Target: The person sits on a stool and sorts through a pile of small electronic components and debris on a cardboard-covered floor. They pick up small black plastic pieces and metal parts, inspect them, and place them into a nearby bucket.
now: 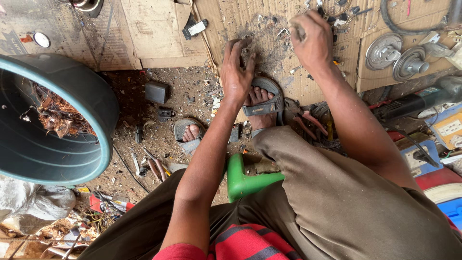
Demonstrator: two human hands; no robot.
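Fingers of the left hand [237, 67] are spread and pressed down on the dirty cardboard sheet [269, 53], just above the sandalled right foot [262, 103]. Over to the side, the right hand [313, 41] hangs above that same cardboard, closed around a small grey piece [297, 32], with pliers [303, 118] lying near the foot and a teal tub [53, 120] of copper wire well apart.

Even, diffuse daylight; shadows soft, no glare. Focus sharp across the centre; slight wide-angle stretching and softness toward the frame edges.
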